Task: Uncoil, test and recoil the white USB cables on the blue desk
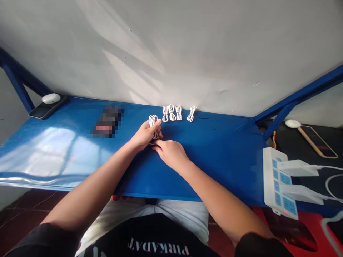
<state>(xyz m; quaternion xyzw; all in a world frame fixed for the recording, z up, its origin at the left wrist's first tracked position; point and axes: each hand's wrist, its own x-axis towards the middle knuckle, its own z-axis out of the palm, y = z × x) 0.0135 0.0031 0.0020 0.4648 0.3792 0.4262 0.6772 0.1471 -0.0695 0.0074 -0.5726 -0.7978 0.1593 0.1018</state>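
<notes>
My left hand (144,135) is closed around a coiled white cable (153,123), held just above the blue table (214,153). Touching it from the right, my right hand (170,151) lies knuckles up with its fingers pinched at the lower end of that cable. Beyond my hands, near the wall, several bundled white cables lie in a row: a group of three (172,112) and one more (191,114) to their right.
A blurred dark object (107,120) lies on the table to the left. A phone with a white puck (50,98) on it sits at the far left. A white power strip (278,182) with plugged chargers is at the right; another phone (317,141) and white puck behind it.
</notes>
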